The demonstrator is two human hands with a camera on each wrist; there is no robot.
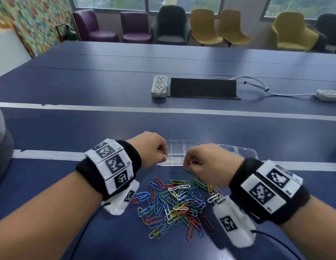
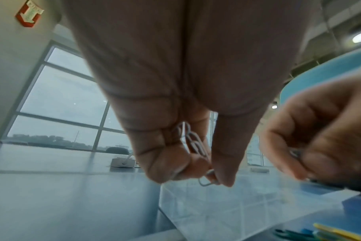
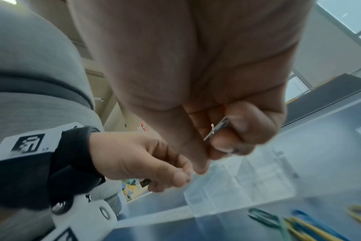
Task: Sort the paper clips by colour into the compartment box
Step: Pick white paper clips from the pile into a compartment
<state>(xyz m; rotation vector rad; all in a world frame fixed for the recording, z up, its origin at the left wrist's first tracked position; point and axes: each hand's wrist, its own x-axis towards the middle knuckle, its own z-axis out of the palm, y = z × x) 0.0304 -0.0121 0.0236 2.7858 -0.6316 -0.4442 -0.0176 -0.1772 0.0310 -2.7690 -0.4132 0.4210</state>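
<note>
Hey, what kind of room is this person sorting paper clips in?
Probably an office meeting room or lounge: a long blue table with power strips and a cable box, a row of purple, grey and yellow armchairs along large windows.

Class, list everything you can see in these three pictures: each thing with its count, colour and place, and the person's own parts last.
Loose paper clips: a heap, too many to count; blue, red, green, yellow, white; on the table nearest the person.
Held clips: a few, white; in the left hand.
Held clip: at least one, pale; in the right hand.
Compartment box: one, clear; beyond the heap, between the hands.
Lid: one, clear; right of the box.
Table: blue, white lines.
Power strips: two, white; far side of the table.
Chairs: several; purple, grey, yellow; by the windows.
Left hand: pinches white clips.
Right hand: pinches a clip.
</note>
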